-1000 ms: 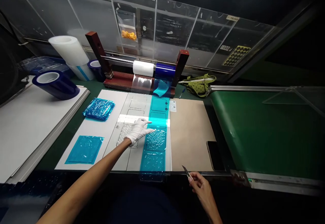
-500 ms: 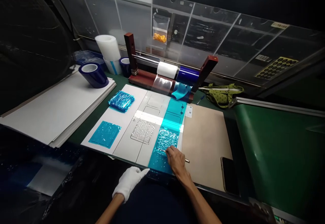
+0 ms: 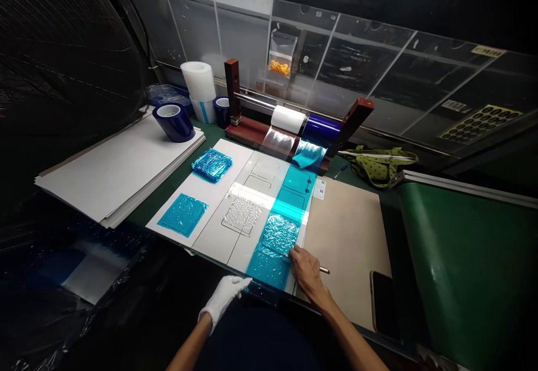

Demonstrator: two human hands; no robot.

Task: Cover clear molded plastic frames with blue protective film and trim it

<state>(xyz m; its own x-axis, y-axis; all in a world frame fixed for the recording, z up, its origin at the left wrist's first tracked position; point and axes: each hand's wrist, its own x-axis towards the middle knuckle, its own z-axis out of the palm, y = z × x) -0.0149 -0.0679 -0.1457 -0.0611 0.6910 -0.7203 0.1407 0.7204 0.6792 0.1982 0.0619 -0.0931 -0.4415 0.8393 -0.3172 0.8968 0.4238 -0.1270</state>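
Green-topped bench (image 3: 176, 183) under dim factory light — a white panel (image 3: 218, 231) lies across it, a blue film strip (image 3: 279, 236) laid along its right edge. The bare right hand (image 3: 309, 273) pinches a thin blade tool (image 3: 323, 270), fingertips on the film's edge; the strip lies at its 11 o'clock. The gloved left hand (image 3: 222, 298) — fingers loosely extended, empty — rests near the strip's near end, at its 2 o'clock.
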